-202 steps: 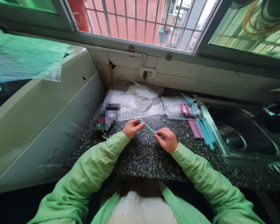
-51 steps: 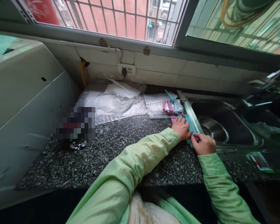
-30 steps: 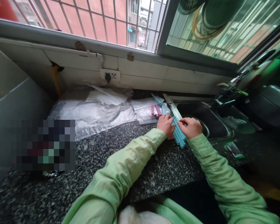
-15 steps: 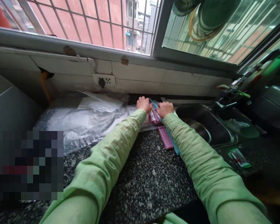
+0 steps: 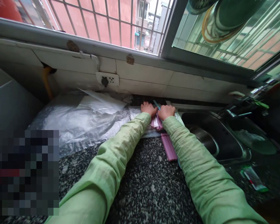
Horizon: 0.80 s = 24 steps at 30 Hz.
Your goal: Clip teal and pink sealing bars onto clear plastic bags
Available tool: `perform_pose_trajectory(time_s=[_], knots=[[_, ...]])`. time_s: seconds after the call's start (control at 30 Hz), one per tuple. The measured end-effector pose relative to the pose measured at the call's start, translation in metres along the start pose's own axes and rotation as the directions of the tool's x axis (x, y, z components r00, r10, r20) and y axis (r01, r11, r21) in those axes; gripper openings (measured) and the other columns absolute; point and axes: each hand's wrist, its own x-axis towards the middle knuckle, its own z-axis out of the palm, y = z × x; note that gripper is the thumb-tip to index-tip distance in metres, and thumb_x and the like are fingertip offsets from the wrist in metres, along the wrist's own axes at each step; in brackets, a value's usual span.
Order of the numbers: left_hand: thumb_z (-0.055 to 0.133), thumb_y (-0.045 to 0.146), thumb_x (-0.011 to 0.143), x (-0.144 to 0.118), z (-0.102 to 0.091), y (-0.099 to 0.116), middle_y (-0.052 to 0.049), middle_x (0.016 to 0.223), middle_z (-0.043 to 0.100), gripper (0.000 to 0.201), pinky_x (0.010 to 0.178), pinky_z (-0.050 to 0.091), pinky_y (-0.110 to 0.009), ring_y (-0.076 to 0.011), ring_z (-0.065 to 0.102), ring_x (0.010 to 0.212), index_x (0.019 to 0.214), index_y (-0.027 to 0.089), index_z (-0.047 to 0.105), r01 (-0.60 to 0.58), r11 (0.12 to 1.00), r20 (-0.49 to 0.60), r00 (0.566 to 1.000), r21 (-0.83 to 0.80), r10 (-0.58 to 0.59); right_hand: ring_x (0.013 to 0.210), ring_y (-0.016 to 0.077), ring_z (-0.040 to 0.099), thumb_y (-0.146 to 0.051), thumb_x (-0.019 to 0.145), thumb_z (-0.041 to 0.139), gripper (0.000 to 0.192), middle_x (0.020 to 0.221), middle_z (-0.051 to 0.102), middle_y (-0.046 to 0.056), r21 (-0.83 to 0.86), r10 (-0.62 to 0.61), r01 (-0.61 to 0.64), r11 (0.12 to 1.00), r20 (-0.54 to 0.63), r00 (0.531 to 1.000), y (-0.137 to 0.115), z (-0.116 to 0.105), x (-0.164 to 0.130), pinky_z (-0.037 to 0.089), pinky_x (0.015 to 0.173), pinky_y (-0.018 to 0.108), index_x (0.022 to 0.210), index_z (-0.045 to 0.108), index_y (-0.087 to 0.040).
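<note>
Both our hands are stretched to the back of the counter (image 5: 142, 186), by the sink (image 5: 224, 146). Left hand (image 5: 148, 108) and right hand (image 5: 166, 111) sit curled on the small bag (image 5: 151, 132) of pink sticks (image 5: 156, 122), a teal stick (image 5: 156, 105) poking up between them. Can't tell whether either's actually gripping. More pink sticks (image 5: 168, 147) lie nearer us.

Steel sink (image 5: 235, 148), wall socket (image 5: 106, 80) (plugged), barred window (image 5: 102, 21).
</note>
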Motion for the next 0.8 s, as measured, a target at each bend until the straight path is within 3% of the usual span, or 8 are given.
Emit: perform_pose_trajectory(time_s=[0.17, 0.4, 0.6, 0.8], knots=[[0.031, 0.052, 0.079, 0.000, 0.001, -0.001, -0.018, 0.123, 0.049, 0.061, 0.092, 0.031, -0.038, -0.0289, 0.038, 0.117, 0.115, 0.006, 0.053, -0.006, 1.000, -0.016, 1.000, -0.004, 0.006, 0.098, 0.0254, 0.056, -0.027, 0.078, 0.048, 0.029, 0.097, 0.064, 0.019, 0.008, 0.018, -0.019, 1.000, 0.046, 0.999, 0.001, 0.004, 0.006, 0.033, 0.076, 0.034, 0.094, 0.064, -0.010], [0.025, 0.050, 0.083, -0.006, -0.003, 0.002, -0.019, 0.119, 0.053, 0.060, 0.090, 0.032, -0.037, -0.0274, 0.042, 0.113, 0.111, 0.005, 0.053, -0.013, 0.999, -0.082, 0.997, -0.040, 0.010, 0.093, 0.0257, 0.057, -0.034, 0.077, 0.048, 0.032, 0.093, 0.064, 0.018, 0.028, -0.019, 0.022, 0.999, -0.106, 0.994, 0.004, 0.002, -0.002, 0.033, 0.073, 0.033, 0.092, 0.062, -0.009], [0.024, 0.052, 0.082, -0.012, -0.023, -0.001, -0.017, 0.121, 0.052, 0.060, 0.091, 0.032, -0.037, -0.0268, 0.041, 0.114, 0.112, 0.008, 0.051, 0.003, 0.995, -0.075, 0.997, -0.097, -0.010, 0.091, 0.0246, 0.056, -0.035, 0.078, 0.045, 0.031, 0.090, 0.064, 0.015, 0.060, -0.065, 0.078, 0.995, -0.195, 0.979, 0.004, -0.009, -0.015, 0.030, 0.072, 0.033, 0.091, 0.061, -0.011], [0.026, 0.054, 0.081, -0.041, -0.047, -0.012, -0.016, 0.118, 0.053, 0.058, 0.090, 0.032, -0.037, -0.0270, 0.043, 0.112, 0.111, 0.011, 0.050, 0.034, 0.992, -0.106, 0.993, -0.125, -0.047, 0.087, 0.0236, 0.055, -0.034, 0.077, 0.044, 0.029, 0.088, 0.064, 0.011, 0.076, -0.127, 0.153, 0.985, -0.277, 0.953, 0.000, -0.022, -0.036, 0.028, 0.069, 0.032, 0.088, 0.061, -0.014]])
